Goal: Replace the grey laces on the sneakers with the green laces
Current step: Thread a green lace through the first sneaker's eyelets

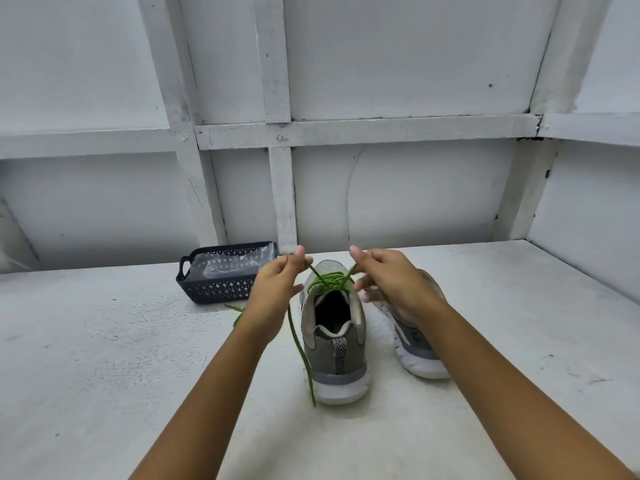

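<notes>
Thin green cord lace [329, 284] crisscrosses the top eyelets of a grey mesh sneaker [334, 348], heel toward the viewer, on a white desk [104, 375]. Above its tongue, the left grip [277, 285] and right grip [391, 285] each pinch 1 strand, spreading sideways. A 2nd sneaker [415, 351] sits right; a dark perforated basket [214, 289] sits behind-left.

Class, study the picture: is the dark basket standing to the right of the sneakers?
No: the dark basket stands left of the sneaker being laced, beyond the left hand that pinches the green lace.
</notes>
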Available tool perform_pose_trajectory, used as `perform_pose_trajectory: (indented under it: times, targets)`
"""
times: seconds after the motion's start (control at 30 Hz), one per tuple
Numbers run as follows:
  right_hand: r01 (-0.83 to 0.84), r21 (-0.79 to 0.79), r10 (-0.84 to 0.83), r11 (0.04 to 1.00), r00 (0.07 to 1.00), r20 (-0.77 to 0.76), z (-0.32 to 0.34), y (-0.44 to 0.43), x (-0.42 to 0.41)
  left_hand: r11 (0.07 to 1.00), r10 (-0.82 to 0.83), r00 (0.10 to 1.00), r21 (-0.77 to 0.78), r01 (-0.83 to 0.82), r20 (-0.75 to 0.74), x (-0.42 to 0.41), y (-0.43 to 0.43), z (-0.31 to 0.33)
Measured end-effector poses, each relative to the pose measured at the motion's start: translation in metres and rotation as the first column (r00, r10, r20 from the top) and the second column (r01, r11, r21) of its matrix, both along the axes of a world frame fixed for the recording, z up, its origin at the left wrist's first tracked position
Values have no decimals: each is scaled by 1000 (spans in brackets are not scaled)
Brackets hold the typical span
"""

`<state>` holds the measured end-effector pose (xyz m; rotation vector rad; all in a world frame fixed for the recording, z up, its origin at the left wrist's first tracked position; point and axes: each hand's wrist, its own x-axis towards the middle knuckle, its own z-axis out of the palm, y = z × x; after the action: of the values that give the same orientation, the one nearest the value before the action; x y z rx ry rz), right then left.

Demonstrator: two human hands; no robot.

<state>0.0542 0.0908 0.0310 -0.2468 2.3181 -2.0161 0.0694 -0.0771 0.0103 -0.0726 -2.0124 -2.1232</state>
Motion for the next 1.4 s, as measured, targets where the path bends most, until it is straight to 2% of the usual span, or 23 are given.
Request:
perform_pose_trajectory:
  times: [0.07, 0.17, 0.33, 0.47, 0.67, 0.87, 1.0, 1.07, 1.13, 1.23, 1.33, 1.4]
  targets:
    - [-17, -213, 32, 977, 997, 68, -3, -9, -3, 998, 5, 998, 68, -1, -59, 0, 11, 3]
    - [7, -274, 9, 962, 998, 56, -8, -19, -6, 1000, 23, 991, 7, -22, -132, -2, 22, 3]
    - [67, -75, -73, 995, 993, -89, -21, -26, -12, 993, -91, 986, -91, 78, -143, -4, 24, -4]
    - [13, 84, 0, 996, 988, -157, -22, -25, -12, 962, -237, 970, -152, 226, -61, -7, 16, -7]
    - [4, 129, 15, 992, 989, -146, -26, -16, -18, 928, -344, 939, -146, 343, 19, -14, -1, -5]
    - [-72, 131, 102, 989, 965, -240, -32, -13, -23, 959, -260, 960, -84, 270, 108, -24, -3, -6]
    - [-106, 175, 148, 979, 958, -244, -31, -12, -24, 976, -203, 978, -67, 206, 58, -25, 1, -8]
    - [-63, 141, 95, 988, 967, -236, -30, -15, -24, 987, -137, 990, -81, 137, 8, -23, 6, -10]
    - [60, 129, -29, 990, 973, -228, -29, -19, -26, 991, -102, 994, -96, 98, -36, -21, 10, -14]
    - [178, 121, -164, 976, 979, -122, -30, -24, -34, 979, -83, 991, -192, 61, -106, -16, 12, -19]
    - [172, 140, -167, 975, 985, -46, -26, -27, -37, 945, -37, 981, -325, -26, -188, -16, 9, -21]
    - [141, 82, -139, 987, 990, -28, -21, -26, -32, 964, -16, 986, -265, -29, -165, -17, 7, -18]
